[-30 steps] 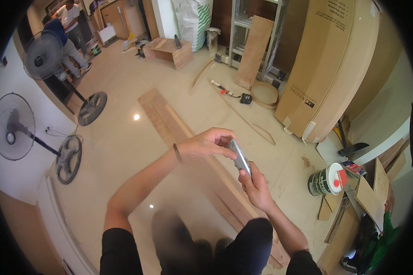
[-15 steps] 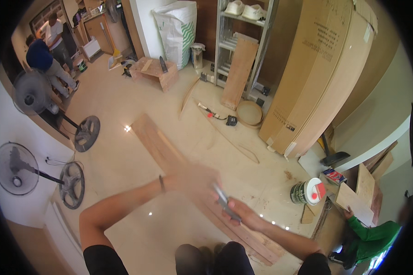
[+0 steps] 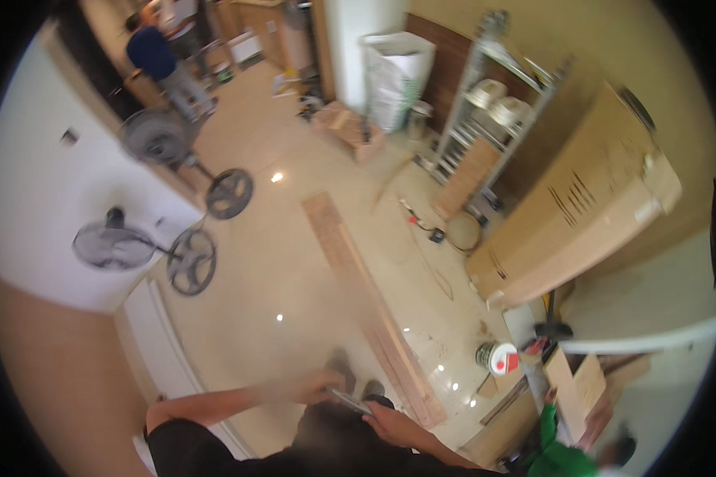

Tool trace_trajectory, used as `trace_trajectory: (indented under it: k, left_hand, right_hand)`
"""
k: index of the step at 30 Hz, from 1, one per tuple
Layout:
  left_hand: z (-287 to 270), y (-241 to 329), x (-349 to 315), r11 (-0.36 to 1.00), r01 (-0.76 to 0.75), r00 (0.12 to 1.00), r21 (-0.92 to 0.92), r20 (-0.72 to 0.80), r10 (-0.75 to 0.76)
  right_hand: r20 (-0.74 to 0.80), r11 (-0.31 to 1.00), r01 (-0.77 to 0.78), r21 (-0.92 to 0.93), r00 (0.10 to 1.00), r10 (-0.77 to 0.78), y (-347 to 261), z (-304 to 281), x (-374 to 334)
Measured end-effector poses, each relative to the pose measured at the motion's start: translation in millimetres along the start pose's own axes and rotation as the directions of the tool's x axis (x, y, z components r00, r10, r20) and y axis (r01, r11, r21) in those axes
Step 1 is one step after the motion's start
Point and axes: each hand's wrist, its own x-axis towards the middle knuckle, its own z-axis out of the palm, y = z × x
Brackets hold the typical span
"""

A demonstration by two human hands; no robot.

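In front of my body, my right hand (image 3: 394, 424) is closed on one end of a slim silver-grey tool (image 3: 348, 401). At the tool's other end, my left hand (image 3: 322, 387) has its fingers closed, somewhat blurred. The tool's exact kind cannot be made out. Beyond my hands, a long reddish-brown wood plank (image 3: 324, 219) lies slantwise on the glossy floor. A narrower, lighter wood strip (image 3: 374, 304) lies along it. Neither hand touches the wood.
Two fans (image 3: 118, 245) stand at the left. A tape measure (image 3: 436, 235), a paint bucket (image 3: 497, 359), a tall cardboard box (image 3: 565, 211) and a ladder (image 3: 493, 103) are to the right. A co-worker in green (image 3: 561, 453) handles boards lower right; other people are far left.
My hands have drawn back from over the plank toward my body, bringing the tool along. The left hand has come to the tool's far end. My view has shifted and tilted.
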Motion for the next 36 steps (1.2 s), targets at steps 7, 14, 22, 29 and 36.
trace_trajectory:
  k: [7, 14, 22, 29, 36]
  left_hand:
    - [-83, -12, -34, 0.885, 0.071, 0.989, 0.460, -0.149, -0.002]
    - [-220, -49, -49, 0.754, 0.225, 0.928, 0.617, -0.372, 0.027]
    - [-306, -63, -43, 0.935, 0.231, 0.805, 0.269, -0.593, -0.028]
    - [-340, -50, 29, 0.961, 0.267, 0.537, -0.069, -0.818, -0.208]
    - [-327, -32, 80, 0.911, 0.337, 0.162, -0.236, -0.939, -0.303]
  right_hand:
    - [0.086, 0.865, 0.273, -0.421, 0.961, -0.261, -82, -70, 125]
    - [0.300, 0.716, 0.386, -0.582, 0.920, -0.253, -208, -150, 294]
    - [0.434, 0.611, 0.507, -0.608, 0.857, -0.279, -289, -231, 385]
    - [0.746, 0.303, 0.840, -0.450, 0.540, -0.389, -299, -313, 483]
    - [0.957, 0.183, 0.972, -0.144, 0.184, -0.224, -329, -330, 544]
